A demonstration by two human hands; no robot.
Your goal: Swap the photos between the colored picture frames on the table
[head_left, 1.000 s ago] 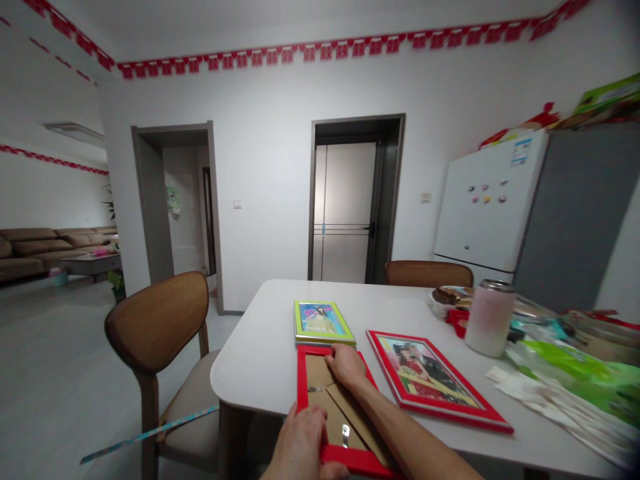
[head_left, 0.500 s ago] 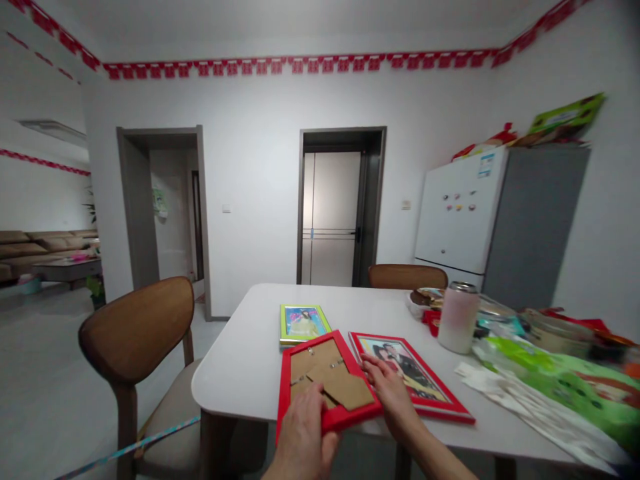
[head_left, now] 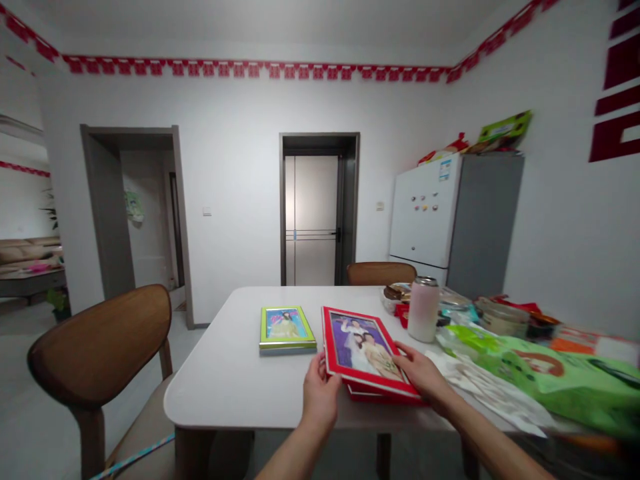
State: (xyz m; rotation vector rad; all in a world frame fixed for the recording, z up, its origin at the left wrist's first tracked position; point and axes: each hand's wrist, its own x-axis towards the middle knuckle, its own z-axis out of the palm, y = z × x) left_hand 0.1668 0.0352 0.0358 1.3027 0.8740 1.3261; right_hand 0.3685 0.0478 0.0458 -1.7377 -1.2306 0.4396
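A red picture frame [head_left: 367, 347] with a photo of people in pale clothes faces up between my hands. My left hand [head_left: 321, 393] grips its lower left edge, and my right hand [head_left: 420, 373] holds its right edge. Beneath it lies a second red frame [head_left: 373, 395], mostly covered, with only its near edge showing. A green-edged frame [head_left: 287, 327] with a picture of a figure in a yellow dress lies on the white table [head_left: 240, 387], to the left of the red ones.
A pink and white bottle [head_left: 423, 310] stands right of the frames. Farther right are a green bag [head_left: 555, 373], white cloth-like material [head_left: 493, 390] and a clear container [head_left: 503, 317]. Wooden chairs stand at the left [head_left: 110, 347] and behind the table [head_left: 381, 273].
The held red frame was back side up and now shows its photo, lying over the other red frame. Both hands moved right with it. The view has turned right.
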